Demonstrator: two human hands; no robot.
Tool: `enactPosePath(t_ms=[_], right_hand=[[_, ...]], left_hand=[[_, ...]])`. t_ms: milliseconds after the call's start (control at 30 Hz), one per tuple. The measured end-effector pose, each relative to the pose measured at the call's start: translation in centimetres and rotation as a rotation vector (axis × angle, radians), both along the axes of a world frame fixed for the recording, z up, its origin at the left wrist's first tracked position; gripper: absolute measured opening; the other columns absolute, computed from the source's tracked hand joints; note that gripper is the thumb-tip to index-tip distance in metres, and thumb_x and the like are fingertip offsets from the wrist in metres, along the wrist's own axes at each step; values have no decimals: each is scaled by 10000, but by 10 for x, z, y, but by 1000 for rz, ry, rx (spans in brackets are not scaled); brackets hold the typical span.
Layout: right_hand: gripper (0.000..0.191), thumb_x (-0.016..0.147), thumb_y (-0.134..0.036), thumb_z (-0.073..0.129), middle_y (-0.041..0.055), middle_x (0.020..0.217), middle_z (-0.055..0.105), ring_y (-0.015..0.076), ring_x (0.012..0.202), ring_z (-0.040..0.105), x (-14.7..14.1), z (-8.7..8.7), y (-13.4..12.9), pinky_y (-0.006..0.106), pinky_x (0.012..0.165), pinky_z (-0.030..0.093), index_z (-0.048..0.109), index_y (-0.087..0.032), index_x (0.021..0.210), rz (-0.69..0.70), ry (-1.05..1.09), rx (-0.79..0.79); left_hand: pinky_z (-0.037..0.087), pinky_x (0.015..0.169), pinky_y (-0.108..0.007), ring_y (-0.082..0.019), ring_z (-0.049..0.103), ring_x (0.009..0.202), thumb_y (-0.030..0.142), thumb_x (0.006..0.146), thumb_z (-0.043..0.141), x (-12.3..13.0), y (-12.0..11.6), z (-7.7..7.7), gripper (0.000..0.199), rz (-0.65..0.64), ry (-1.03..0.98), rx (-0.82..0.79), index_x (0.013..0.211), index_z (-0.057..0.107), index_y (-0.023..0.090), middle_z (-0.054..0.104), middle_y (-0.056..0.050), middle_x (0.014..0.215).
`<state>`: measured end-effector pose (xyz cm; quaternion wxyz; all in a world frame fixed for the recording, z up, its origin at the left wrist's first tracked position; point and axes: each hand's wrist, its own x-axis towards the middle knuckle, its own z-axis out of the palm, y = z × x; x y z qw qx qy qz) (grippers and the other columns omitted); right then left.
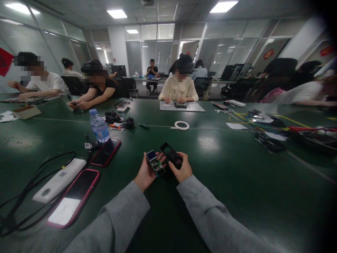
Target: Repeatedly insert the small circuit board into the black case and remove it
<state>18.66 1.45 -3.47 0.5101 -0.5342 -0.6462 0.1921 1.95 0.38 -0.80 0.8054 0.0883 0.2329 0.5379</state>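
A green circuit board [157, 166] with a small dark screen at its upper end rests tilted in my left hand [146, 173]. The fingers of that hand stretch out behind the board. My right hand [183, 169] grips a slim black casing [171, 155] by its lower end, thumb on the front. This casing has a window-like panel in its upper half. Board and casing are held side by side above the green table [168, 218], close together. Whether they touch is hard to make out.
To the left lie a pink-cased phone [75, 198], a white power bank [59, 180], a red-edged phone [106, 152] and a water bottle [99, 126]. Ahead is a white tape roll [182, 125]. Cables and electronic parts [268, 140] lie at right. People sit across the table.
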Motion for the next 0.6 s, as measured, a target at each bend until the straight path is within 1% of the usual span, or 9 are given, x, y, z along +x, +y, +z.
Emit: enactPosePath(t_ms=[100,167,300,400,467,500,533,600], right_hand=[[411,706,-438,606,87,919,519,228,853,533,8,-8,6,394,763,471,487,-155,980,-127,-115,33],[398,702,-453,604,96,910,514,240,867,520,13,-13,9,408,773,459,510,-148,940,-169,-175,55],[469,699,-443,607,118,971,527,256,916,503,13,-16,11,429,811,436,512,-134,1039,-167,-232,86],[498,694,-428,616,118,987,551,253,910,515,18,-18,16,410,801,441,510,-131,1080,-131,-257,74],[504,688,-433,630,109,977,569,247,892,531,36,-20,24,390,776,448,519,-138,1081,-150,-283,36],[515,681,-436,643,106,977,576,246,886,539,51,-20,28,381,760,449,522,-143,1087,-185,-300,6],[530,671,-439,661,106,976,583,246,877,548,71,-19,33,373,738,448,526,-152,1096,-245,-325,-28],[509,660,-426,692,114,944,600,246,845,565,119,-12,39,354,685,438,555,-159,1072,-441,-381,-83]], left_hand=[[431,928,-427,-265,473,1186,568,820,411,0,0,-1,543,-25,-2,44,1138,514,140,497,-131,1296],[424,933,-435,-266,463,1195,566,824,402,-1,-1,-2,543,-32,3,64,1139,514,139,494,-134,1299],[418,936,-441,-268,454,1202,555,830,404,-2,-2,-1,530,-36,-4,74,1136,516,138,478,-137,1314],[415,938,-440,-269,449,1207,551,830,408,-3,-3,0,524,-33,-16,68,1129,518,135,468,-141,1322],[410,944,-441,-269,442,1213,549,832,405,-4,-3,2,521,-29,-24,64,1127,518,134,465,-142,1324],[406,950,-444,-268,438,1217,547,834,403,-5,-4,2,520,-32,-28,62,1131,516,134,462,-142,1327],[400,956,-448,-268,433,1221,545,835,403,-6,-4,3,522,-37,-34,60,1138,513,134,459,-142,1330],[388,969,-454,-268,425,1228,543,834,408,-8,-5,3,529,-47,-44,55,1154,504,133,454,-140,1335]])
